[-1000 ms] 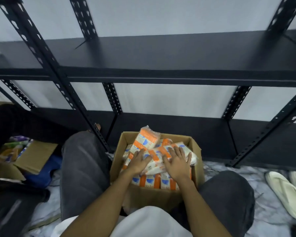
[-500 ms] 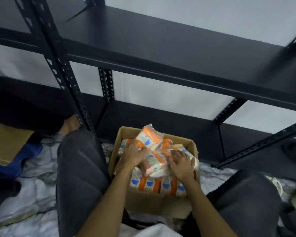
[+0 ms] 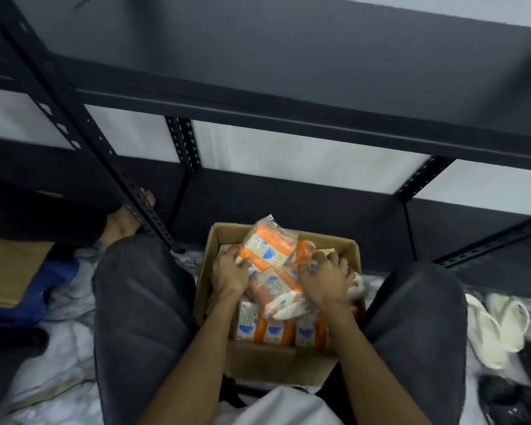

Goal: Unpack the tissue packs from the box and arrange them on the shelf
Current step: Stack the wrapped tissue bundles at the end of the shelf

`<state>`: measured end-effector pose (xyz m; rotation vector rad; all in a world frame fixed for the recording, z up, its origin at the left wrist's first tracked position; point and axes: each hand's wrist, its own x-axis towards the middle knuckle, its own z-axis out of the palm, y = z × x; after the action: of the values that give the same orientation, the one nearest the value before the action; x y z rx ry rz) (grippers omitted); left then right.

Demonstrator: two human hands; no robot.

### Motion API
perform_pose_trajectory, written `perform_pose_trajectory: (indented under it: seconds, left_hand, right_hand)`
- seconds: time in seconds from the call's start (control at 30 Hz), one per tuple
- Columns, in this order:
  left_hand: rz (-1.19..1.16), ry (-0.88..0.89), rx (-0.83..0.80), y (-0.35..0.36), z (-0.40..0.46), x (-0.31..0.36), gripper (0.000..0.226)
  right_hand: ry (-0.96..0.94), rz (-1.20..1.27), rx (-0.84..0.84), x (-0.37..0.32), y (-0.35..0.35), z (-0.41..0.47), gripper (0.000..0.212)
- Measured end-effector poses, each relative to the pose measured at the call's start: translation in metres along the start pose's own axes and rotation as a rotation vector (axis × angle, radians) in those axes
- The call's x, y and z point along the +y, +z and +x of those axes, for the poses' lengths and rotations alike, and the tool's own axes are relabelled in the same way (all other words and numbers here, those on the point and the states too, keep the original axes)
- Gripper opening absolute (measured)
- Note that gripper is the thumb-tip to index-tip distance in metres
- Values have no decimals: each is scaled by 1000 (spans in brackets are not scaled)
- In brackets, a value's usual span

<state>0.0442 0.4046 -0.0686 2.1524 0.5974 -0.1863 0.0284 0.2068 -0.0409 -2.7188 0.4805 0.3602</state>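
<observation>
Left hand: the bare left hand is down inside the open brown cardboard box, its fingers curled onto the near edge of an upper orange-and-white plastic-wrapped tissue pack.
Right hand: the bare right hand is also in the box, to the right of the left hand, fingers bent and clutching the crinkly wrap of the loose packs beneath it; exactly which pack it grips cannot be told.
Hands together: they sit apart, one on each side of the top heap of packs, neither touching the other.
Upper tissue pack: soft rectangular bundle in clear shiny film, orange panels with a cream label and a blue mark, tilted up against the box's far wall with its sealed film end poking above the rim.
Middle pack: a second orange-and-white pack lies slanted between the two hands, its film wrinkled and glossy.
Lower packs: a row of the same packs stands upright along the box's near wall, blue marks facing up.
Box: on the pale marbled floor between the person's knees in dark grey trousers.
Shelf: black metal shelving unit rises just behind the box, with perforated uprights.
Right of the box: pale slippers on the floor.
</observation>
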Motion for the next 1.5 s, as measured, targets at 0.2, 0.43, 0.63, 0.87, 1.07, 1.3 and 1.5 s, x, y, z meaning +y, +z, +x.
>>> perform_pose_trajectory:
  seconds: [0.2, 0.43, 0.63, 0.87, 1.07, 1.3, 1.5]
  left_hand:
    - [-85, 93, 70, -11, -17, 11, 23]
    - [70, 588, 140, -21, -50, 56, 28]
    - [309, 657, -46, -43, -45, 67, 34]
    - [338, 482, -576, -70, -25, 69, 67]
    - [224, 563, -592, -81, -48, 107, 57]
    - [-51, 692, -725, -129, -100, 196, 53]
    - [-267, 776, -605, -153, -130, 272, 45]
  right_hand:
    - [-140, 536, 89, -14, -13, -2, 55]
    - [-390, 480, 218, -17, -50, -8, 93]
    - [-280, 907, -137, 28, -63, 3, 69]
    - [-246, 1090, -129, 50, -73, -9, 54]
    - [-99, 1069, 177, 39, -84, -36, 68]
    - [-250, 1181, 681, 25, -150, -108, 66]
    - [-493, 1204, 798, 2, -246, -112, 68]
